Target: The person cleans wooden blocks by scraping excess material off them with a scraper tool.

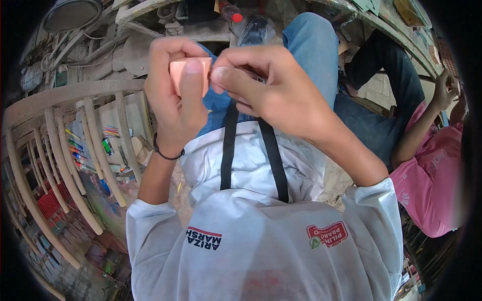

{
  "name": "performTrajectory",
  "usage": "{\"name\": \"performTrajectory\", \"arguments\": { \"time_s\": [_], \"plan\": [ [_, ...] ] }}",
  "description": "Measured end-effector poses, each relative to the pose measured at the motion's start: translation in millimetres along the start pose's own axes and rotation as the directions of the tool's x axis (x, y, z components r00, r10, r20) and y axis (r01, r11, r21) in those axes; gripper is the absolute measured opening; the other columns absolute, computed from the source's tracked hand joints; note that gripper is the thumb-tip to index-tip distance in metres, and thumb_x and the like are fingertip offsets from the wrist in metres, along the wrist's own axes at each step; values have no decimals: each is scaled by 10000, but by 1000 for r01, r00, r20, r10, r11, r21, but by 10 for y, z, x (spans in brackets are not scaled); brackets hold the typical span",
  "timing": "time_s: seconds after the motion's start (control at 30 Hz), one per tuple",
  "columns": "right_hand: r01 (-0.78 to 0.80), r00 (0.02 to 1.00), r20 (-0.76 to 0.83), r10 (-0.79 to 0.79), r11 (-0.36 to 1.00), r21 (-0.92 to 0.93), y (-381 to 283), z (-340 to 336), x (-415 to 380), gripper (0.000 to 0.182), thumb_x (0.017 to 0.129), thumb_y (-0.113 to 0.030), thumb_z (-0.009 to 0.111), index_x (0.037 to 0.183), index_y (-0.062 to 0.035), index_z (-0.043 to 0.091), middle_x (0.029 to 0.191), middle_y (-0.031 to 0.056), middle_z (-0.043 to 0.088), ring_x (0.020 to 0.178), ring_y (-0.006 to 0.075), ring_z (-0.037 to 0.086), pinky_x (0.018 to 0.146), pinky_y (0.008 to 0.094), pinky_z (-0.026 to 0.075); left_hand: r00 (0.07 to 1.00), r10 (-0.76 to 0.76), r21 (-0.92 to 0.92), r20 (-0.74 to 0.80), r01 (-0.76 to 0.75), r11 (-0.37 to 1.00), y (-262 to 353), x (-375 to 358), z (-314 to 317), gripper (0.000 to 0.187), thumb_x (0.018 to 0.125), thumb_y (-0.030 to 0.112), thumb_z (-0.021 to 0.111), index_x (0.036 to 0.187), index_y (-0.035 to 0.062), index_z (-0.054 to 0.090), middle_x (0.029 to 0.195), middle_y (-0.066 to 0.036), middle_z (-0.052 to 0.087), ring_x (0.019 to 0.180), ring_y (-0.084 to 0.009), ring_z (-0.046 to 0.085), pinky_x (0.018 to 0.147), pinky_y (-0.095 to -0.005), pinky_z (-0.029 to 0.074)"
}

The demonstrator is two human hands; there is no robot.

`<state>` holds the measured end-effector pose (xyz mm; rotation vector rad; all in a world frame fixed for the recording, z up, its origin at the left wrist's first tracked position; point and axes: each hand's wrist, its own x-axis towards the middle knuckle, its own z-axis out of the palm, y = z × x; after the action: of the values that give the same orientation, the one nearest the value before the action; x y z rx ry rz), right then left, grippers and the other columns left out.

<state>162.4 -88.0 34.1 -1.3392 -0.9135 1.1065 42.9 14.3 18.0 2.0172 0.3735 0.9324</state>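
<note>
A small block (pixel 176 75), orange-pink with flat faces, is held up in front of my chest at the upper middle. My left hand (pixel 183 98) is wrapped round it, the thumb lying across its front face. Just beside the block's right edge, my right hand (pixel 256 83) is closed in a pinch, thumb against fingers. Whatever lies between those fingertips is too small to make out. Below both hands are my jeans and a white shirt with two black straps (pixel 229 145).
At the left stands a curved wooden rack (pixel 50 103) with slats, with pens and clutter beyond it. A bottle with a red cap (pixel 236 17) lies at the top. A co-worker in a pink shirt (pixel 427 173) sits close on the right.
</note>
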Motion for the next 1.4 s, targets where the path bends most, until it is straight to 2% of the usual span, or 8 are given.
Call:
{"name": "performTrajectory", "arguments": {
  "time_s": [0.3, 0.47, 0.53, 0.77, 0.93, 1.23, 1.33, 1.4],
  "plan": [
    [433, 857, -62, -511, 781, -450, 29, -43, 67, 100, 768, -33, 556, 719, 46, 590, 655, 222, 566, 633, 381, 566, 576, 420, 438, 912, -410, -62, 13, 410, 910, 110, 58, 2, 288, 940, 235, 344, 980, 34, 546, 726, -26, 541, 574, -74, 455, 501, -196, 351],
    [483, 835, 36, -550, 698, -529, 46, -99, 129, 73, 738, -14, 573, 700, 48, 580, 666, 217, 572, 650, 382, 577, 598, 429, 458, 794, -560, -294, 235, 607, 738, 74, 63, -136, 342, 958, 291, 322, 990, 44, 556, 696, -14, 526, 523, -37, 399, 455, -176, 273],
    [497, 824, 48, -564, 681, -538, 58, -93, 143, 66, 718, -15, 583, 693, 47, 579, 670, 212, 576, 647, 378, 580, 599, 425, 463, 744, -573, -545, 343, 655, 524, 14, 34, -129, 361, 960, 316, 319, 977, 44, 555, 680, -11, 515, 507, -23, 370, 442, -173, 233],
    [534, 766, 144, -626, 495, -686, 108, -55, 122, 144, 633, 13, 598, 768, 51, 566, 747, 155, 573, 692, 331, 603, 594, 399, 492, 745, -658, -233, 107, 662, 712, 166, 107, -17, 343, 926, 315, 345, 946, 36, 544, 672, -29, 520, 468, -29, 350, 415, -186, 228],
    [519, 778, 149, -610, 492, -699, 159, -41, 105, 159, 637, 16, 594, 787, 51, 553, 730, 139, 553, 693, 320, 601, 578, 395, 500, 659, -675, -557, 332, 715, 423, 48, 33, -83, 353, 917, 296, 323, 902, 27, 550, 682, -58, 547, 452, -34, 339, 405, -186, 224],
    [495, 797, 186, -575, 445, -747, 178, 48, 91, 177, 640, -35, 610, 789, 24, 535, 738, 141, 568, 658, 315, 597, 547, 389, 496, 735, -677, -357, 40, 644, 677, 149, 9, 48, 227, 896, 175, 352, 795, 33, 498, 616, -4, 453, 502, -39, 357, 433, -194, 262],
    [436, 834, 64, -547, 584, -685, 238, 82, 88, 66, 756, 26, 559, 816, -1, 554, 663, 129, 522, 602, 316, 555, 534, 369, 441, 829, -554, -229, -69, 528, 818, 33, -101, 129, 227, 907, 159, 353, 793, 21, 492, 616, -4, 459, 518, -42, 370, 457, -199, 280],
    [320, 931, -27, -364, 850, -418, 226, 71, 64, 35, 797, -21, 555, 770, -1, 562, 548, 66, 460, 475, 215, 470, 458, 311, 364, 863, -501, -181, -69, 483, 857, 21, -158, 169, 223, 908, 144, 349, 797, 15, 493, 641, -17, 471, 542, -52, 385, 477, -210, 301]
  ]
}}
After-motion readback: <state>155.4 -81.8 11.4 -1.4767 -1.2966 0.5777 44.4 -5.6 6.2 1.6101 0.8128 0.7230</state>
